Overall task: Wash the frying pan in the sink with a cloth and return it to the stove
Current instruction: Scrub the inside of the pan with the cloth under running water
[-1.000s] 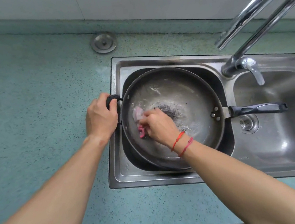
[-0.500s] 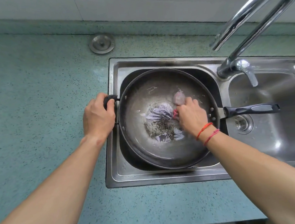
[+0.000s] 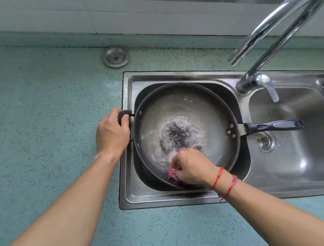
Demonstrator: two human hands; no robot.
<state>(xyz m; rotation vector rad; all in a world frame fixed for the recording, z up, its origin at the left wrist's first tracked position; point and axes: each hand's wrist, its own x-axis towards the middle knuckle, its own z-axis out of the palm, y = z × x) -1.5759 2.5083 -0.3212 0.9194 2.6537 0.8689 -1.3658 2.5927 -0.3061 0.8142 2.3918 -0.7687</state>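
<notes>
While the left hand [image 3: 112, 135] grips the small helper handle [image 3: 124, 114], the frying pan [image 3: 185, 134] sits tilted in the sink's [image 3: 183, 196] left basin — right hand [image 3: 190, 168] bunching the pink cloth [image 3: 172, 172] at the near rim. Wet, soapy metal could slip — the pan may tip sideways.

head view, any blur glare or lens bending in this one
Head view: motion blur smears the cloth in the right hand and the foam in the frying pan; the left hand on the side handle is sharp. Same view: glare on the faucet and sink; the wide lens bows the back edge of the counter.
</notes>
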